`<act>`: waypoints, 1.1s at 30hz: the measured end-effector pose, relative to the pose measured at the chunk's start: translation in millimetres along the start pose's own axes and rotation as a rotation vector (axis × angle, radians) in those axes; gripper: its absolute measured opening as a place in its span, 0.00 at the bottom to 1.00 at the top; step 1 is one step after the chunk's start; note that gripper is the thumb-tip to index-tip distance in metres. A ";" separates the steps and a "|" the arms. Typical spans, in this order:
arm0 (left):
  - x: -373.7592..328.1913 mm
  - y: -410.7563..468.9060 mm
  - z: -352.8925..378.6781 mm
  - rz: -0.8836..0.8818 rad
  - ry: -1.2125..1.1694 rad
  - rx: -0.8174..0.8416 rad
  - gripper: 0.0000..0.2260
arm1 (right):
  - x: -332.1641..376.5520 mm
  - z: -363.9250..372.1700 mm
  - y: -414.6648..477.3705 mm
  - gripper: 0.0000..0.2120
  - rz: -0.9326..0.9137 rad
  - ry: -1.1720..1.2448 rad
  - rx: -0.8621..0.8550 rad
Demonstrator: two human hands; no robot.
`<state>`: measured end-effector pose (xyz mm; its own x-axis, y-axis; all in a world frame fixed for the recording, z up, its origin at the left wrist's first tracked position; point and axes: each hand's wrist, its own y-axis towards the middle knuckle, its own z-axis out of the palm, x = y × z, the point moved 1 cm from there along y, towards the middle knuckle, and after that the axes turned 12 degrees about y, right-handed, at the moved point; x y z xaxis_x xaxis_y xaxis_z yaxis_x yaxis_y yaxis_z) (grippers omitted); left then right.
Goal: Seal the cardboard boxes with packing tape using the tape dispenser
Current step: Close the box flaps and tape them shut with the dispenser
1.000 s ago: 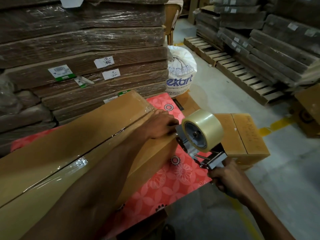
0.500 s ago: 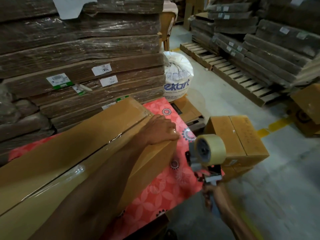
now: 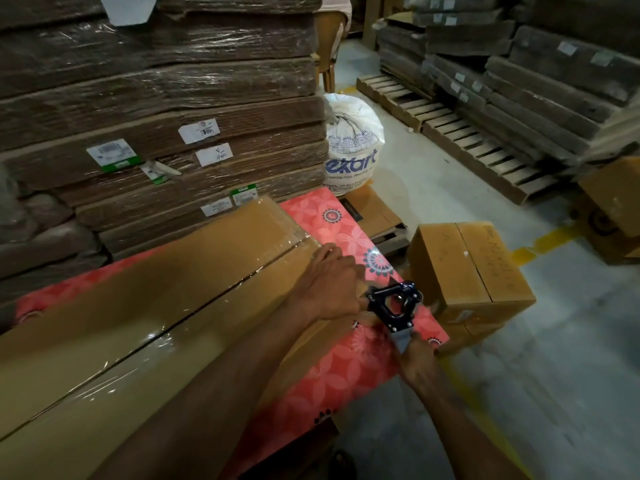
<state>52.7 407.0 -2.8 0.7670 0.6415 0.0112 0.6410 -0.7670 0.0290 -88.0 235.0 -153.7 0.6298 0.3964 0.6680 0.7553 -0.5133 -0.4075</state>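
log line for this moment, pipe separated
step: sealing | left hand: rests on long box end | right hand: grips tape dispenser at that end | top seam: taped

A single wide-angle view from a camera worn on the person's head, facing forward and down. Both forearms enter from the bottom edge and reach away from the lens. The left hand (image 3: 329, 285) and right hand (image 3: 420, 362), with the tape dispenser (image 3: 394, 304) between them, sit near, just right of centre. The long cardboard box (image 3: 138, 306) on the red-patterned surface (image 3: 346, 375) fills the near left. Wrapped cardboard stacks (image 3: 156, 98) stand far left, with the floor (image 3: 554, 393) and pallets (image 3: 485, 147) to the right.
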 end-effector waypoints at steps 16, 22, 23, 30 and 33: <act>189.0 8.2 4.4 -0.321 -0.068 0.061 0.31 | 303.5 45.7 20.2 0.25 -0.906 -0.440 0.253; 181.5 13.6 5.4 -0.428 0.044 0.041 0.22 | 267.2 32.6 5.6 0.34 -0.842 -0.483 0.274; 179.9 14.2 3.5 -0.424 0.050 0.045 0.22 | 257.4 26.9 -1.4 0.34 -0.828 -0.510 0.250; 177.4 6.6 -7.1 -0.410 -0.017 0.133 0.25 | 185.4 2.6 -65.6 0.32 -0.718 -0.521 0.006; 183.3 -15.5 -14.5 -0.391 -0.049 0.149 0.31 | 159.5 8.0 -81.0 0.32 -0.659 -0.438 -0.081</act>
<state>182.9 536.7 13.3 0.4629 0.8862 -0.0192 0.8785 -0.4616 -0.1229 -47.3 345.9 -19.1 0.0844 0.8926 0.4430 0.9923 -0.1156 0.0439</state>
